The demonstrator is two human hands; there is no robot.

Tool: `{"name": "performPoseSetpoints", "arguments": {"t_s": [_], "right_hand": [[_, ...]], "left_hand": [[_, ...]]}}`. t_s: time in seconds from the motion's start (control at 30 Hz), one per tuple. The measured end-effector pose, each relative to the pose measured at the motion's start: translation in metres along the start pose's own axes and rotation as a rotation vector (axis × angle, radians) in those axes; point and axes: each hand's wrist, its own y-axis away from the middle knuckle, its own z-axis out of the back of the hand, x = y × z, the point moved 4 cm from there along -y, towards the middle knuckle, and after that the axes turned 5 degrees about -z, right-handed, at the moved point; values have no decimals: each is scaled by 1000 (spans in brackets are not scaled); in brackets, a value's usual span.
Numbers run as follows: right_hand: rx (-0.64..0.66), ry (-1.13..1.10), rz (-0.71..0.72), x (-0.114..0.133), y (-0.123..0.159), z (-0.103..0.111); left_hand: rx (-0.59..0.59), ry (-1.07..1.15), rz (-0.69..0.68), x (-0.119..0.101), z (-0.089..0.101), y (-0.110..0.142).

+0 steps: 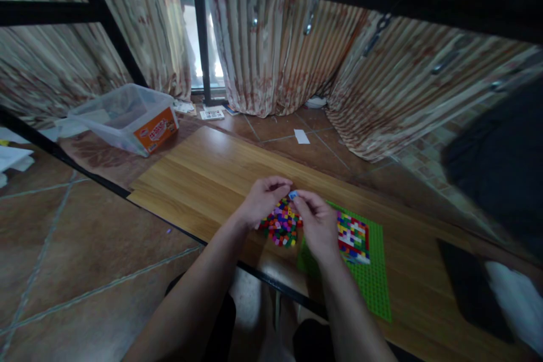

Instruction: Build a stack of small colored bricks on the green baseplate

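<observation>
My right hand [317, 225] pinches a small light-blue toy brick [293, 195] between thumb and finger. Close beside it, my left hand [263, 202] has its thumb and fingertips drawn together; anything between them is too small to make out. Under both hands lies a loose heap of small coloured bricks [281, 227], partly covered by my left hand. The green studded baseplate [375, 285] lies to the right, partly under my right hand and forearm. A patch of coloured bricks [354, 236] is set on the baseplate in a tight block, its left side hidden by my right hand.
All of this rests on a long wooden tabletop [203, 172]. A dark flat panel [470, 288] lies at its right end. A clear plastic bin [114, 116] with an orange label stands beyond the left end. Dark frame bars and striped curtains [271, 56] are behind.
</observation>
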Motion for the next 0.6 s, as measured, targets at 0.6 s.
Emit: {"name": "performPoseSetpoints", "arguments": {"t_s": [0.6], "right_hand": [[-62, 263, 142, 8, 3, 59]], "left_hand": [[134, 269, 73, 10, -61, 1]]}}
